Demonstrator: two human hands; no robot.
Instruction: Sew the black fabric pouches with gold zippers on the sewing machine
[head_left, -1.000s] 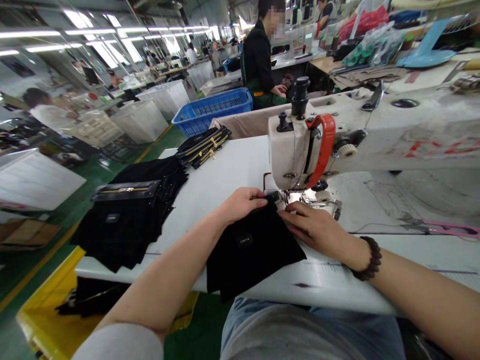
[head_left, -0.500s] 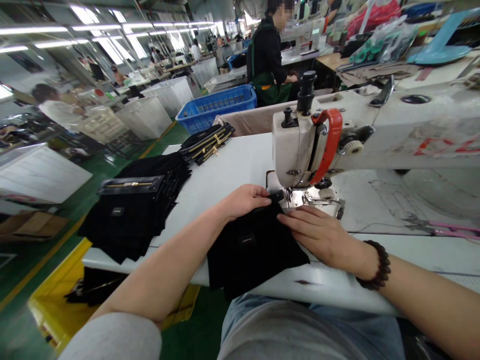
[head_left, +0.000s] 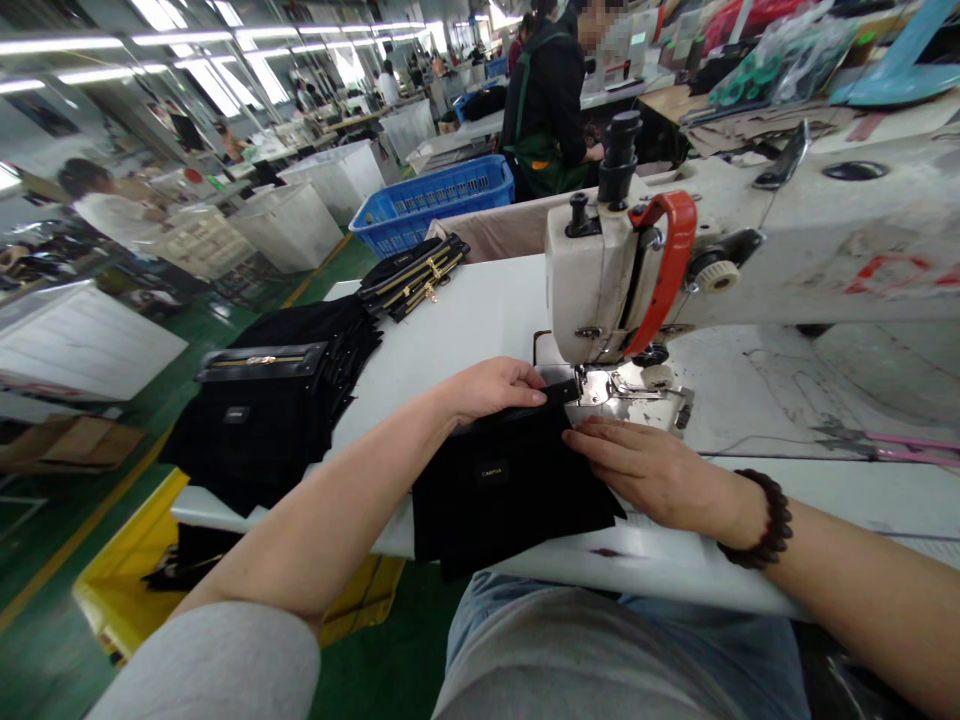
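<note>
Head view: two hands on one black piece at the sewing machine

One sewing machine (head_left: 810, 240) spans the right side, its arm cut off by the picture's edge. Its white table (head_left: 487, 315) runs beneath, partly covered by forearms and cloth. On the table's left lies one stack of black pieces (head_left: 262, 400), too tightly overlapped to count; one zipper strip and one label show on top. Below it, one yellow bin (head_left: 360, 600) is partly hidden by the left forearm. Beyond the table sit one blue crate (head_left: 435, 200) and one nearby person (head_left: 544, 110), face blurred.

The black piece (head_left: 517, 510) lies in front of the machine, its top strip reaching the presser foot area; the needle's contact with it is hard to make out. The left hand (head_left: 499, 388) pinches the top strip. The right hand (head_left: 652, 465) is open, fingertips resting on the right edge.

Smaller: one bundle of zippered pieces (head_left: 420, 275), number unclear; one pair of pink-handled snips (head_left: 907, 447), cut off at right; one beaded bracelet (head_left: 772, 520); one small label (head_left: 492, 473).
</note>
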